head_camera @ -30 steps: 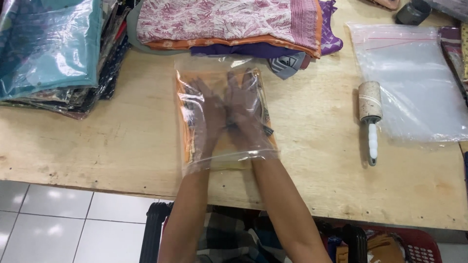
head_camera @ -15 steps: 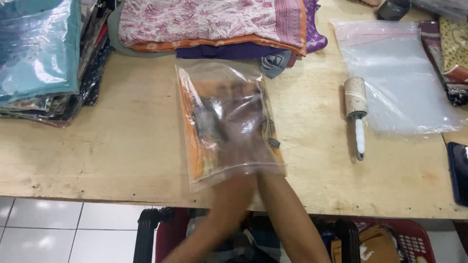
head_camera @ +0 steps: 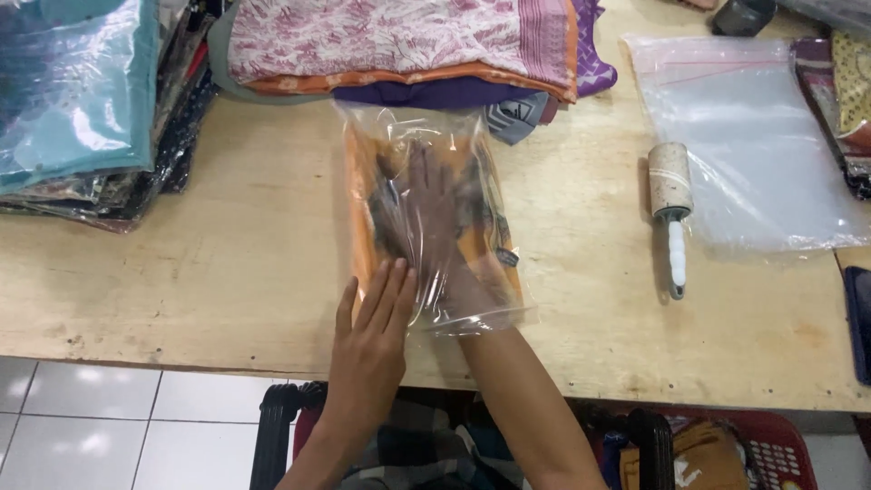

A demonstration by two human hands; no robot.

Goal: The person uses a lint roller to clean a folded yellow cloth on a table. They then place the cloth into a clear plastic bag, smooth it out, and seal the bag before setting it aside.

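Pressing flat, your left hand rests open-palmed on one clear plastic bag at the table's near edge. Your right hand lies inside it, fingers spread on one orange cloth, gripping nothing. One lint roller lies nearby.

Bare forearms, no sleeves; checked cloth below

Glossy clear plastic bag w/ orange cloth inside, on matt, rough wood table.
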